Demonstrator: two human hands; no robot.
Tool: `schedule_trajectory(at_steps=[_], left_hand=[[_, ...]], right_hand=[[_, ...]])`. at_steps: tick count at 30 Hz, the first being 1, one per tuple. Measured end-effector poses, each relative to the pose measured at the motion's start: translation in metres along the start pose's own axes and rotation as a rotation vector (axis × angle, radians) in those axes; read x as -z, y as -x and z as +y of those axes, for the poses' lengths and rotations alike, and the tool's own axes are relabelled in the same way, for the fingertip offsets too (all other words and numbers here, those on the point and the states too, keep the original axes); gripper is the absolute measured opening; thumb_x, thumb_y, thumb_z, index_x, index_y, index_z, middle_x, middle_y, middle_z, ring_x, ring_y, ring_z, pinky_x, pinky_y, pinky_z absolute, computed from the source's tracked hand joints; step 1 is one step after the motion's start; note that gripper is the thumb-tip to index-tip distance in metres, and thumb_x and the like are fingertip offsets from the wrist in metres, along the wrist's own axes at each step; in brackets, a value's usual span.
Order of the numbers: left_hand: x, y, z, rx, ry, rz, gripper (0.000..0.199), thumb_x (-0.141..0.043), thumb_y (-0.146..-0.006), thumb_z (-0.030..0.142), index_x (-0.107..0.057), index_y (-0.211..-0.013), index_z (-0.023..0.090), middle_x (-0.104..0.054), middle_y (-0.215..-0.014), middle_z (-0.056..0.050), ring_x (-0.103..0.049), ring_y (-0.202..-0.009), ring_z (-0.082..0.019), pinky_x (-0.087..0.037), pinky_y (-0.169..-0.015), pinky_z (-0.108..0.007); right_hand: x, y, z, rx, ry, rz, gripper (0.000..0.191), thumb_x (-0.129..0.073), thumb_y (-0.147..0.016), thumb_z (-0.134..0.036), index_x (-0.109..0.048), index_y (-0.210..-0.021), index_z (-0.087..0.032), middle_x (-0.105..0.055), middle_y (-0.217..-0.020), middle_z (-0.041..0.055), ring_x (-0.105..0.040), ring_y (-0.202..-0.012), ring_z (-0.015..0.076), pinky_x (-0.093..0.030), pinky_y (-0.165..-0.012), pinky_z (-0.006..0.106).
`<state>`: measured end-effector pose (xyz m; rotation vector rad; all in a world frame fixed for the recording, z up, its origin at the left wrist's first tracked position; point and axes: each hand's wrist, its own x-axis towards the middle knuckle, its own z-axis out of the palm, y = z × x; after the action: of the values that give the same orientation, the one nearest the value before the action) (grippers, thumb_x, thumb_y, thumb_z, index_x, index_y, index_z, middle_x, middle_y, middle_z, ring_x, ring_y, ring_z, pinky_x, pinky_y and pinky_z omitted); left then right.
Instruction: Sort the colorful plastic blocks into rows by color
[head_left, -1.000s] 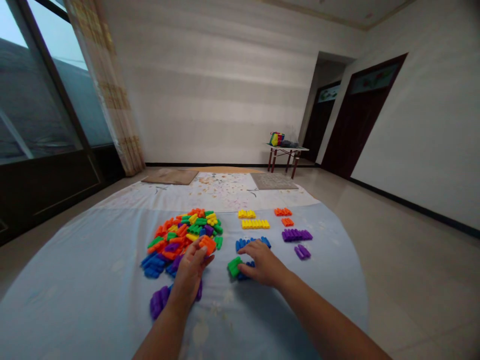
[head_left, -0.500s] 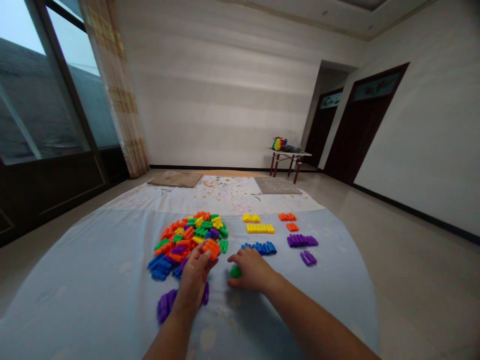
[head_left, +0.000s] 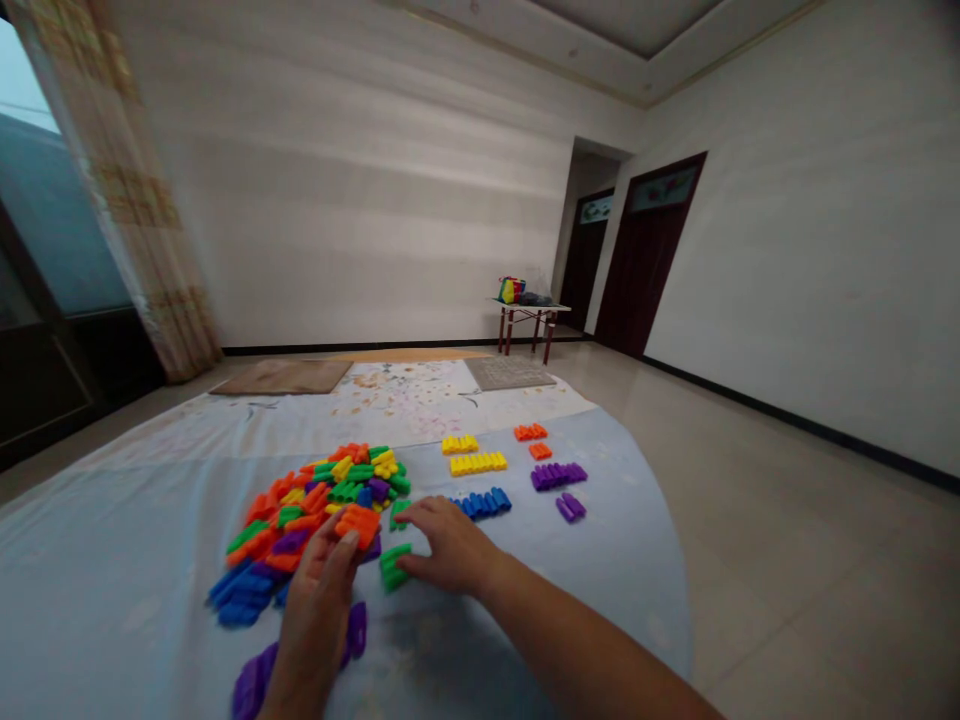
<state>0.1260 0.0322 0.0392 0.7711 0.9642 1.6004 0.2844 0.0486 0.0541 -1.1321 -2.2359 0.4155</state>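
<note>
My left hand point(head_left: 322, 585) is closed on orange plastic blocks point(head_left: 358, 526), a few tube-like pieces joined side by side, held just above the cloth. My right hand point(head_left: 457, 548) has thumb and fingers apart. Its thumb is at the edge of a green block piece point(head_left: 394, 568) on the cloth, though I cannot tell if they touch. Its fingertips are close to another green piece point(head_left: 400, 514). Beyond my left hand lies a mixed heap of blocks point(head_left: 300, 525) in several colours. Purple blocks point(head_left: 255, 682) lie partly hidden behind my left wrist.
Sorted rows lie to the right: yellow blocks point(head_left: 478, 463), blue blocks point(head_left: 486, 503) partly behind my right hand, orange blocks point(head_left: 531, 433) and purple blocks point(head_left: 559, 477). A pale blue cloth point(head_left: 600, 600) covers the round table. A small table point(head_left: 534, 306) with bags stands by the far wall.
The view has swung to the right. My right hand has drawn back from the green piece, which now shows more fully. My left hand still holds the orange blocks.
</note>
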Motion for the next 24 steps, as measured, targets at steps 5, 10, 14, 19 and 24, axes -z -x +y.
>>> schedule_trajectory(at_steps=[5,10,14,19,24], left_hand=[[-0.003,0.001,-0.007,0.059,0.002,-0.049,0.053,-0.072,-0.06,0.036,-0.055,-0.107,0.018,-0.065,-0.095,-0.004,-0.062,-0.09,-0.019,-0.053,-0.076,-0.028],[-0.009,0.003,-0.025,0.171,-0.014,-0.15,0.061,-0.074,-0.055,0.04,-0.056,-0.109,0.017,-0.067,-0.096,-0.006,-0.063,-0.093,-0.022,-0.053,-0.08,-0.03],[-0.013,0.007,-0.031,0.221,-0.048,-0.208,0.063,-0.074,-0.056,0.042,-0.056,-0.11,0.015,-0.068,-0.097,-0.009,-0.062,-0.096,-0.024,-0.051,-0.084,-0.033],[-0.017,0.013,-0.037,0.198,-0.111,-0.194,0.063,-0.073,-0.058,0.044,-0.056,-0.113,0.017,-0.066,-0.105,-0.011,-0.062,-0.096,-0.025,-0.047,-0.09,-0.036],[-0.015,0.015,-0.046,0.138,-0.402,-0.257,0.056,-0.066,-0.063,0.052,-0.061,-0.108,0.019,-0.066,-0.106,-0.012,-0.062,-0.099,-0.029,-0.044,-0.094,-0.044]], right_hand=[[0.01,0.013,0.002,-0.027,-0.193,0.117,0.051,-0.071,-0.069,-0.033,-0.055,-0.117,-0.024,-0.061,-0.107,0.0054,-0.056,-0.096,0.0177,-0.046,-0.079,0.03],[0.014,0.019,0.006,-0.056,-0.192,0.117,0.035,-0.065,-0.074,-0.038,-0.062,-0.104,-0.02,-0.065,-0.091,0.0036,-0.058,-0.082,0.0152,-0.046,-0.069,0.026],[0.015,0.026,0.009,-0.082,-0.211,0.097,0.035,-0.067,-0.072,-0.037,-0.063,-0.103,-0.021,-0.064,-0.089,0.002,-0.058,-0.079,0.0144,-0.044,-0.066,0.025],[0.016,0.033,0.015,-0.092,-0.195,0.13,0.038,-0.069,-0.07,-0.032,-0.062,-0.104,-0.02,-0.064,-0.09,0.0026,-0.057,-0.08,0.0142,-0.046,-0.069,0.025],[0.044,0.036,0.048,-0.159,-0.09,0.28,0.04,-0.067,-0.07,-0.027,-0.059,-0.108,-0.018,-0.064,-0.097,0.0049,-0.058,-0.086,0.0155,-0.046,-0.079,0.029]])
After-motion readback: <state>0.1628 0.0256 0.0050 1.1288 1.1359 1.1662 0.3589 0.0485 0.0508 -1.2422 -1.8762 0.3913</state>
